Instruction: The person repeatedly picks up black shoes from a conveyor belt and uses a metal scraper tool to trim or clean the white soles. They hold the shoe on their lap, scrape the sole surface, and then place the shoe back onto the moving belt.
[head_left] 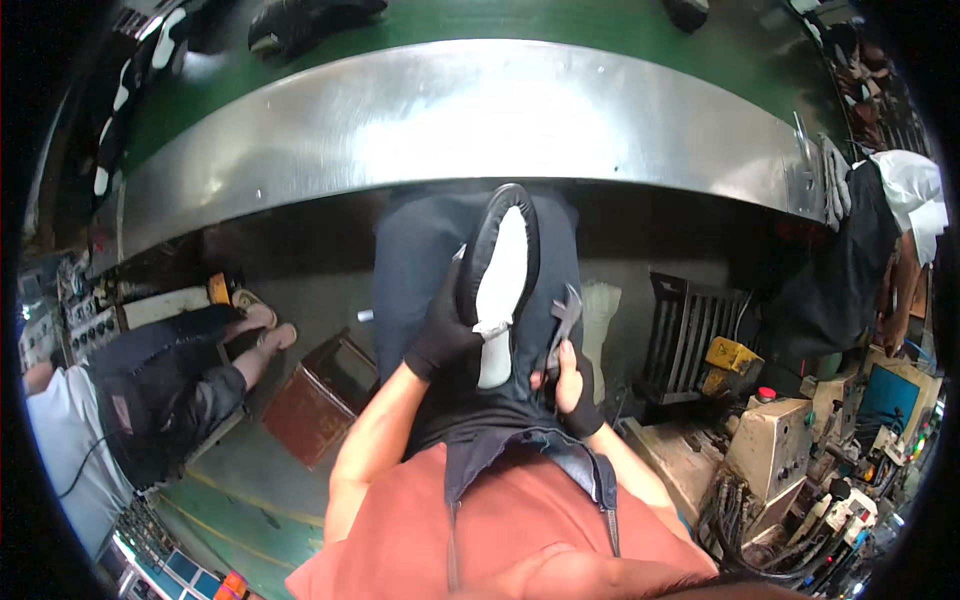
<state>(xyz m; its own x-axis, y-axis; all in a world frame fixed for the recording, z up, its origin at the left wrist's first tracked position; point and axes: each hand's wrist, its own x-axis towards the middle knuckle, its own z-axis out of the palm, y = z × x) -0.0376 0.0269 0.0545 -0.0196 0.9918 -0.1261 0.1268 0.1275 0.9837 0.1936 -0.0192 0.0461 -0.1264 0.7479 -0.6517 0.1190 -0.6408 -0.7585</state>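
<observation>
A black shoe upper on a last [503, 262] rests over my lap with its bottom facing up and toe pointing away. White insole material covers most of that bottom, down to a pale heel part. My left hand [446, 328], in a dark fingerless glove, is closed around the shoe's left side. To the right of the shoe, my right hand [573, 388], gloved the same way, grips what look like grey metal lasting pincers [565, 325]. Their hooked head points up and away, apart from the shoe. The palm side of the right hand is partly hidden.
A shiny metal bench [480, 110] curves across in front of my knees. On the right stand a black slatted crate [690, 335], a yellow box [730, 362] and a machine control box [770, 445] with a red button. A brown stool [310, 405] and a seated person [160, 400] are at left.
</observation>
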